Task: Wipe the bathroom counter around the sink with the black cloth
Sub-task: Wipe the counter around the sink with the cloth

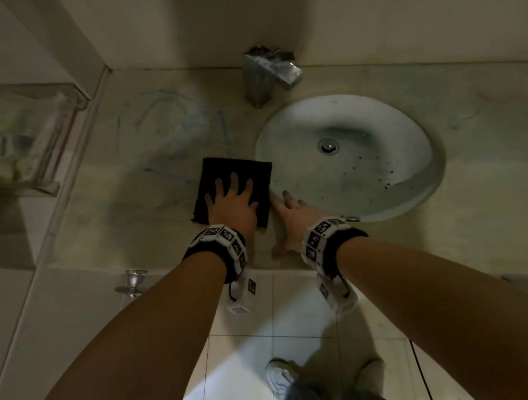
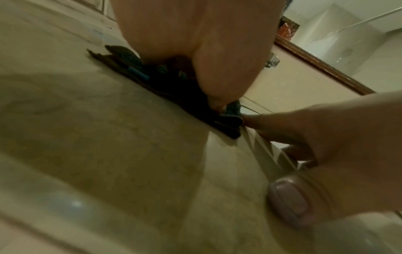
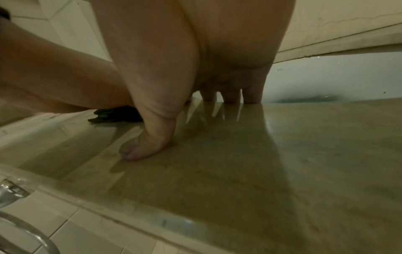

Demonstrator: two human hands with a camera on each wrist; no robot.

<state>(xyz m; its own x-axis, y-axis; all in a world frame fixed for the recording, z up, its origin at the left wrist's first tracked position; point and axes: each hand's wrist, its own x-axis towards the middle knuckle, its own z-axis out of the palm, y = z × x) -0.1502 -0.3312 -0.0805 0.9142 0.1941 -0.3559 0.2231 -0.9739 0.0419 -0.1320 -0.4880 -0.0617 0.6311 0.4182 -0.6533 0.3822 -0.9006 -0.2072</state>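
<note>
A folded black cloth (image 1: 236,175) lies flat on the beige counter (image 1: 152,226), just left of the round white sink (image 1: 361,174). My left hand (image 1: 232,202) presses on the cloth with its fingers spread and straight; the left wrist view shows my palm (image 2: 195,43) on the cloth (image 2: 174,86). My right hand (image 1: 288,210) rests flat on the bare counter between the cloth and the sink's rim, fingers straight, holding nothing. In the right wrist view its fingertips (image 3: 252,96) and thumb (image 3: 141,147) touch the counter (image 3: 261,154), and the cloth (image 3: 115,115) peeks out behind.
Blue scribbled marks (image 1: 169,119) cover the counter left of the sink. A chrome faucet (image 1: 266,74) stands behind the basin at the wall. A clear glass shelf (image 1: 30,138) juts from the left wall. A metal knob (image 1: 134,280) sits below the counter's front edge, over a tiled floor.
</note>
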